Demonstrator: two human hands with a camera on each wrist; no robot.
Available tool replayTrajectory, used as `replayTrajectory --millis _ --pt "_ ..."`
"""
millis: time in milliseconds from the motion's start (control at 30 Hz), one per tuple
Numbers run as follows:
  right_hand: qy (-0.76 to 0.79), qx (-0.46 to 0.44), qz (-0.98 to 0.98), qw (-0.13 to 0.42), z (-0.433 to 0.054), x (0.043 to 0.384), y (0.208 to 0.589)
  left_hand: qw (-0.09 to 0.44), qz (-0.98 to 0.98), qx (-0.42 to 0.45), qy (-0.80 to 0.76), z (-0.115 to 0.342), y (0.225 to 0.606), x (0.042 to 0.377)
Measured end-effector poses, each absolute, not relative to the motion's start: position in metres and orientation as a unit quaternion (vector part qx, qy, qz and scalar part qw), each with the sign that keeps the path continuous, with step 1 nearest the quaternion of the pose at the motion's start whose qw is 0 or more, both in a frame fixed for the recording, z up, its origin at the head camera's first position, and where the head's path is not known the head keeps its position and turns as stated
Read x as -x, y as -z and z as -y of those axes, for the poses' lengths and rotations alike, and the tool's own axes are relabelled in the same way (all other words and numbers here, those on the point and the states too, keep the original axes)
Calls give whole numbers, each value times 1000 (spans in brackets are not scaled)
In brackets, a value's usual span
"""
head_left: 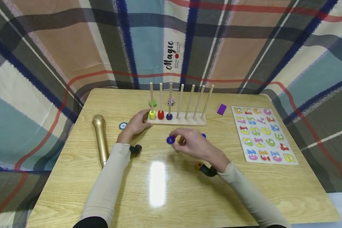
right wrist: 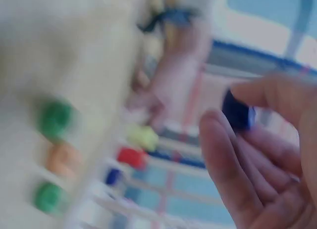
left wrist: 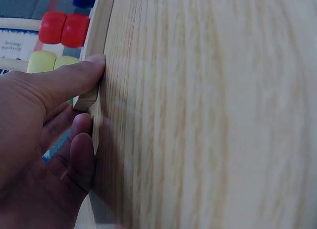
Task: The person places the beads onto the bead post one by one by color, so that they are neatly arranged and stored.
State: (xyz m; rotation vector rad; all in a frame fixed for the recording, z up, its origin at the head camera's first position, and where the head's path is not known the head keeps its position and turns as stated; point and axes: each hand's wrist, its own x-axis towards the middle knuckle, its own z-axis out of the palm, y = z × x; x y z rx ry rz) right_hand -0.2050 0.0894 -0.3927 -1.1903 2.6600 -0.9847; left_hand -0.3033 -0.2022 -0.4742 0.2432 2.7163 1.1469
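Peg rack (head_left: 190, 121) in left hand's (head_left: 137, 123) grip — rings (head_left: 161, 115) on three pegs (head_left: 161, 97) (right hand's (head_left: 193, 143) pinch: blue ring (right wrist: 236, 112))

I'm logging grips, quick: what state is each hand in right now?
Left hand: closed, gripping the left end of the base.
Right hand: closed, pinching a blue ring.

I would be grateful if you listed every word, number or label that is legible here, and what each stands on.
"Magic": on the plaid cloth.
Small print beside "Magic": too small to read; blurred in the left wrist view.
Puzzle board: coloured number-like shapes, too small to read surely.
Round chip: mark in its pale centre, too small to read.
Wooden peg rack: no lettering visible.
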Motion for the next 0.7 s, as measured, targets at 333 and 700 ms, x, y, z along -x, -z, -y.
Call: replayTrajectory --millis 333,700 --pt "351 273 -876 -186 -65 299 329 91 -912 -79 -391 203 480 301" --pt "320 231 -906 -154 -50 314 324 85 -913 -81 -389 203 479 304"
